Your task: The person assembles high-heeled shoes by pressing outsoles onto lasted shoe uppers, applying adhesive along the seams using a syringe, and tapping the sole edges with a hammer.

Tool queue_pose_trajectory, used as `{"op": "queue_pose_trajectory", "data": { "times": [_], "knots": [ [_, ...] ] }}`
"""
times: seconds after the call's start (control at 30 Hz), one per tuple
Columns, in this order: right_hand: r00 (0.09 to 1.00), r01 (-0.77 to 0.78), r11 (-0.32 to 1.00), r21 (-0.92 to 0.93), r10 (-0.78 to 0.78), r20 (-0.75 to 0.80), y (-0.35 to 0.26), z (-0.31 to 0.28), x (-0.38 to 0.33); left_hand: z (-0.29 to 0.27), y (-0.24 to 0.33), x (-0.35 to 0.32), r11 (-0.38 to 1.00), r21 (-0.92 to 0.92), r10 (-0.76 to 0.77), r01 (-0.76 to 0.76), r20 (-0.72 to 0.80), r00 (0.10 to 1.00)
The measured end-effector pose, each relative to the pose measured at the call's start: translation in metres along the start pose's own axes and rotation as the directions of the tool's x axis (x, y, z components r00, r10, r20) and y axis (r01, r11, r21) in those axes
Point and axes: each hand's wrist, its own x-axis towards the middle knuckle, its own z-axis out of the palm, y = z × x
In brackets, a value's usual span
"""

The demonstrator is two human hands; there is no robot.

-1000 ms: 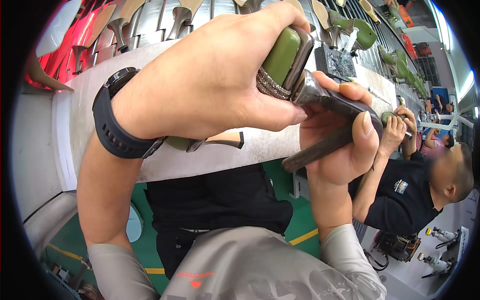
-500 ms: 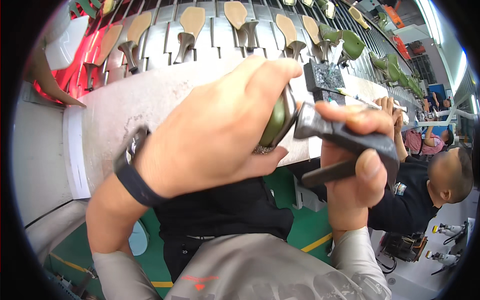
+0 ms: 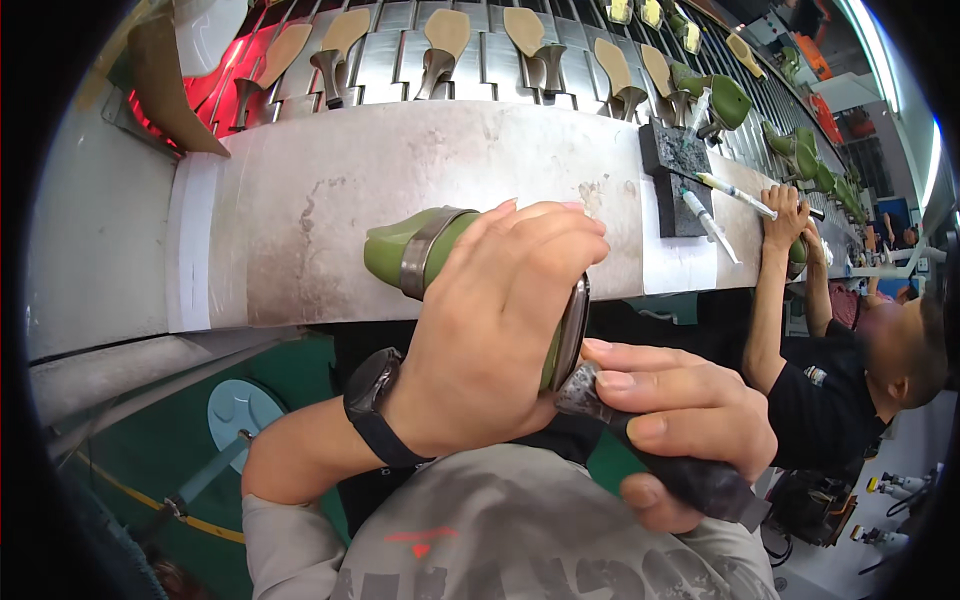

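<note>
Fingers [image 3: 560, 232] of the left hand [image 3: 490, 335] wrap a green shoe last [image 3: 418, 252], its sole [image 3: 573, 335] just left of a tool [image 3: 690, 485] clenched by the right hand [image 3: 700, 408].

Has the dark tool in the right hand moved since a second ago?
Yes, toward the wearer: the dark tool overlapped the worktable in view then; now it appears wholly below the worktable's near edge.

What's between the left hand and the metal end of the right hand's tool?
Head view: the dark edge of the green shoe form, which the left hand holds. The tool's metal end sits right by that edge; can't tell if they touch.
</note>
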Motion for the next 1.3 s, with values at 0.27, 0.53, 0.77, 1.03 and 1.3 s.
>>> {"op": "queue_pose_trajectory", "data": {
  "times": [0.27, 0.53, 0.77, 1.03, 1.3],
  "knots": [
    [0.996, -0.06, 0.997, -0.051, 0.063, 0.058, 0.001, -0.012, 0.016, 0.003, 0.005, -0.01, 1.0, -0.005, 0.015, -0.015, -0.026, 1.0],
    [0.96, -0.279, 0.946, 0.164, 0.27, 0.076, 0.004, -0.01, 0.008, 0.014, 0.01, -0.042, 0.999, 0.015, 0.031, -0.03, -0.08, 0.996],
    [0.831, -0.508, 0.819, 0.267, 0.548, -0.099, 0.073, 0.061, -0.069, 0.028, -0.063, -0.121, 0.788, 0.616, 0.097, -0.024, -0.084, 0.992],
    [0.988, -0.133, 0.988, 0.081, 0.138, -0.067, 0.082, 0.064, -0.069, 0.041, -0.079, -0.13, 0.755, 0.655, 0.09, 0.011, -0.12, 0.989],
    [0.983, -0.151, 0.967, 0.206, 0.169, -0.073, 0.118, 0.039, -0.038, 0.047, -0.077, -0.127, 0.773, 0.631, 0.068, 0.072, -0.195, 0.978]
  ]
}}
